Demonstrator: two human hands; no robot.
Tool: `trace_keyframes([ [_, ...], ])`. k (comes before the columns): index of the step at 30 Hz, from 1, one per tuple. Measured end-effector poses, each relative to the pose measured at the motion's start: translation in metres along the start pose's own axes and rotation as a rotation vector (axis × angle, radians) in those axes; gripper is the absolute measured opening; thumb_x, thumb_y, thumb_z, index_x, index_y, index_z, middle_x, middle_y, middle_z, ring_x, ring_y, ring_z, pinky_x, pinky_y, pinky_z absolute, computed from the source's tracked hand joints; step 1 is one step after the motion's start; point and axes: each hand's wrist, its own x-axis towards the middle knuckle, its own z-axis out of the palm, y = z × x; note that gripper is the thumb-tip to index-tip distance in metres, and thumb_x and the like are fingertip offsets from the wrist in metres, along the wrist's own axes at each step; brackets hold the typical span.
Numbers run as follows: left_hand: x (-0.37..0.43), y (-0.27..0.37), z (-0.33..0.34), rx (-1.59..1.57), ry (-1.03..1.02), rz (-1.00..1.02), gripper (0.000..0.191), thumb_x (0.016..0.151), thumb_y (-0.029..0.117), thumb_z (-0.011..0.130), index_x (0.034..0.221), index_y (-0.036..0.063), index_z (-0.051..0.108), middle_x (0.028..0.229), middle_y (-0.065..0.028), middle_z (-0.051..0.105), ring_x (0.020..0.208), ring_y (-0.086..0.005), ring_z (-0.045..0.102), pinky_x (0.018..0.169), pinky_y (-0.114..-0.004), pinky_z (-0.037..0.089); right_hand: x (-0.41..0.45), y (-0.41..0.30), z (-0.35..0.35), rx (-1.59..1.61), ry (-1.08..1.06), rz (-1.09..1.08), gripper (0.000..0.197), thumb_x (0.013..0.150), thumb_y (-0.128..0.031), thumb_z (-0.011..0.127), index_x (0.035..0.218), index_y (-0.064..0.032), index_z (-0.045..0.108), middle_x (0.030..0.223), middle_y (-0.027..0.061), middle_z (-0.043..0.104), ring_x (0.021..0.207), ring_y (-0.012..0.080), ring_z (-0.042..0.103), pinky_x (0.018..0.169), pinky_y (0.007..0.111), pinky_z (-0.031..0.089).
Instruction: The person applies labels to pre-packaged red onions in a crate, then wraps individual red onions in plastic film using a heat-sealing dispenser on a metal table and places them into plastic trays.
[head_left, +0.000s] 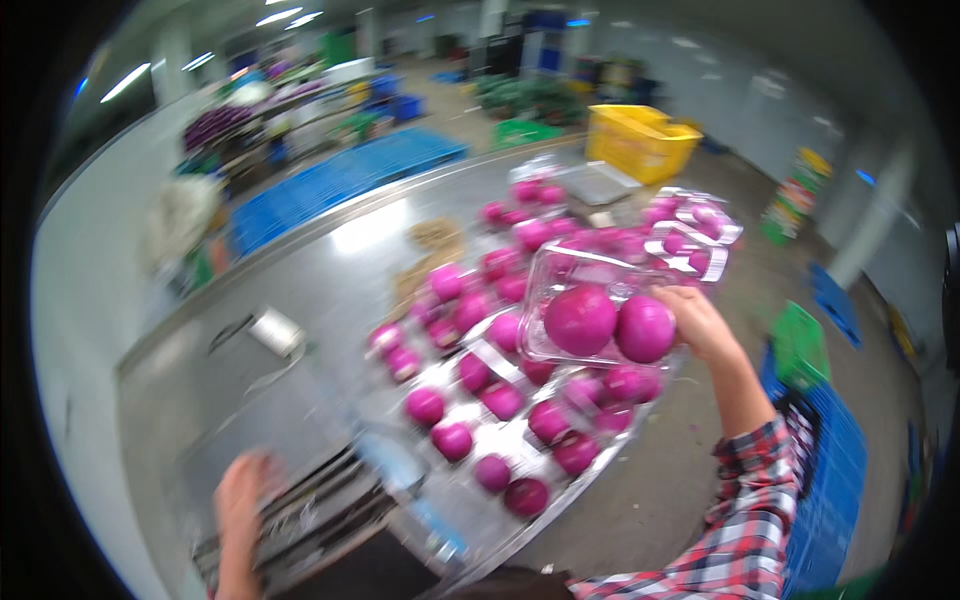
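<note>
My right hand (697, 319) grips the right end of a clear plastic tray (531, 322) holding two purple-red onions (579, 321). This tray is raised over a steel worktable (330, 262) spread with loose onions (451, 441) and more onions in clear trays. My left hand (244, 491) is at the lower left, motion-blurred, beside a flat metal machine with dark slots (315, 502). Nothing shows in its grasp, but blur hides how its fingers lie. A white roll (277, 331) rests on the steel surface ahead of that hand.
A yellow plastic crate (637, 142) stands beyond the table's far end, near packed trays (694, 232). Brown netting (427, 251) lies left of the onions. Blue pallets (345, 180) line the far side. At right, a green crate (801, 346) sits on blue plastic.
</note>
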Motion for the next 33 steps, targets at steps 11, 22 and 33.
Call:
trace_keyframes([
  [11, 0.004, -0.058, -0.102, -0.163, 0.095, -0.058, 0.054, 0.093, 0.035, 0.049, 0.135, 0.0044, 0.036, 0.133, -0.0089, 0.044, 0.114, -0.0156, 0.045, 0.082, -0.027, 0.042, -0.063, -0.036, 0.439, 0.018, -0.856, -0.082, 0.049, 0.089, -0.035, 0.052, 0.1, 0.0123, 0.053, 0.085, 0.0204, 0.06, 0.045, 0.0207, 0.059, 0.037, 0.032, 0.048],
  [22, -0.042, -0.143, -0.221, 0.488, 0.35, 0.257, 0.028, 0.088, 0.021, 0.054, 0.105, -0.0015, 0.057, 0.091, -0.0122, 0.059, 0.085, -0.0246, 0.055, 0.065, -0.035, 0.047, -0.128, 0.001, 0.533, -0.258, -0.523, -0.495, 0.037, 0.087, -0.032, 0.053, 0.081, 0.005, 0.058, 0.075, 0.0223, 0.061, 0.069, 0.0333, 0.061, 0.061, 0.039, 0.048],
  [33, -0.108, -0.151, -0.203, 0.982, 0.547, 0.31, 0.02, 0.073, 0.018, 0.068, 0.064, 0.0025, 0.06, 0.075, -0.0093, 0.05, 0.079, -0.0276, 0.046, 0.071, -0.04, 0.038, -0.192, 0.051, 0.472, -0.836, -0.188, -0.958, 0.031, 0.076, -0.035, 0.065, 0.066, -0.0061, 0.066, 0.073, 0.0088, 0.055, 0.082, 0.0267, 0.05, 0.076, 0.039, 0.038],
])
